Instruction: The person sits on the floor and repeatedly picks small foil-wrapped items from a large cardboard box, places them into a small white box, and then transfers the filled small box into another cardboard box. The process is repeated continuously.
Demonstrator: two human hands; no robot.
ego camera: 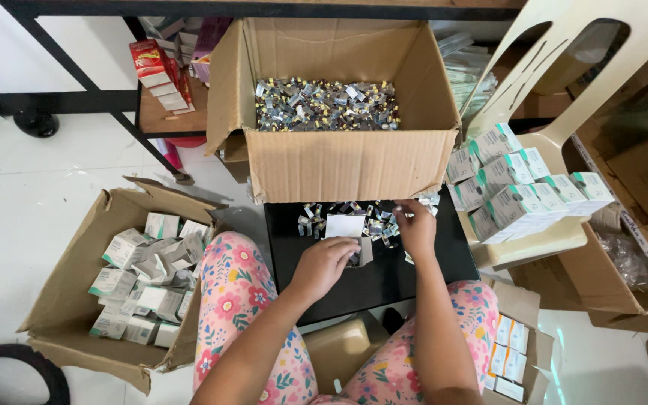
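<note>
We see the left hand [324, 264] closed on a small white carton [346, 229] on the black surface [444, 259]; right hand [416, 229] pinching shiny foil packets [380, 225]. Carton looks light, crushable: grip by edges. Packets probably slippery.

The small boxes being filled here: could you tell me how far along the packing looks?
Done: closed small boxes are stacked on the chair. In hand: the left hand steadies an open white box on the black board, while the right hand picks foil packets. Left: the big carton holds many packets, and the floor carton holds more boxes.
</note>
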